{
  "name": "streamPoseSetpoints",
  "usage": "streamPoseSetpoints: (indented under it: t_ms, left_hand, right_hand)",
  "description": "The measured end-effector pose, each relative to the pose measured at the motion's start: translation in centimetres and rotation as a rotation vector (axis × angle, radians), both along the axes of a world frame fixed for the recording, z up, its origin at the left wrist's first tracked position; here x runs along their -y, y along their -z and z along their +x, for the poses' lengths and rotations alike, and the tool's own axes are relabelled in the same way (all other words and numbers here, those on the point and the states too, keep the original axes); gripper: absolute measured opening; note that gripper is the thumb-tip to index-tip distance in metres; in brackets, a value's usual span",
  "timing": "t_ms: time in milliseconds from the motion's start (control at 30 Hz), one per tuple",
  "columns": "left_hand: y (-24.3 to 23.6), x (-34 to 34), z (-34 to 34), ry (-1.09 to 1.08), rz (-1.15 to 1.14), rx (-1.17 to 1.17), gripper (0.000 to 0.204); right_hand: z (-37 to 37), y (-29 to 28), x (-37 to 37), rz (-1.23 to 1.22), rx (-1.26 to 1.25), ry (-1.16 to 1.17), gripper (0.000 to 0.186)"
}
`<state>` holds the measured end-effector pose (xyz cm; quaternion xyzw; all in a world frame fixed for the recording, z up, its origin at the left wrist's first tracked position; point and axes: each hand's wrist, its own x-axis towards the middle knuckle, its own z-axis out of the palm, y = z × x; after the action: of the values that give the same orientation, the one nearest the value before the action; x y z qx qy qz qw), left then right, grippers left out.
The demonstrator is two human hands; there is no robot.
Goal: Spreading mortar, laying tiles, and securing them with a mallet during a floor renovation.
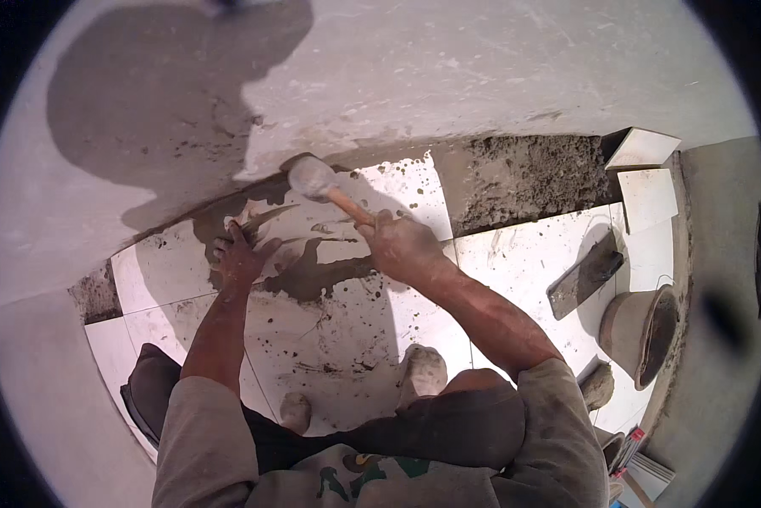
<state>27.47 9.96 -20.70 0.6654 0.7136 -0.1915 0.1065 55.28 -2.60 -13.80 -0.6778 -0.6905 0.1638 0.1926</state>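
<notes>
My right hand [406, 247] is closed round the wooden handle of a mallet [314, 179] with a pale, rounded head. The mallet head is over the far edge of the floor tiling, close to the wall; I cannot tell whether it touches the tile. My left hand [242, 256] has its fingers spread on a white floor tile [165, 254] smeared with wet grey mortar. More wet mortar [317, 273] streaks the white surface between my hands, with small splashes around it.
Rough mortar [533, 178] fills an untiled strip along the wall. Two loose white tile pieces [649, 200] lean in the right corner. A flat grey board [585, 275], a bucket [639, 328], a rough lump [598, 387] and stacked tiles [650, 476] lie at right.
</notes>
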Motion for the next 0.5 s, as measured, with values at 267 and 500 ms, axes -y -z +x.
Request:
streamPoseSetpoints:
  t_ms: [267, 500]
  left_hand:
    - [0.8, -0.4, -0.2, 0.055, -0.004, -0.102, 0.12]
    - [0.7, -0.3, -0.5, 0.033, 0.012, 0.064, 0.123]
  right_hand:
    - [-1.4, -2.4, -1.2, -0.235, -0.114, 0.014, 0.041]
    - [-1.6, 0.7, -1.4, -0.248, -0.121, -0.095, 0.041]
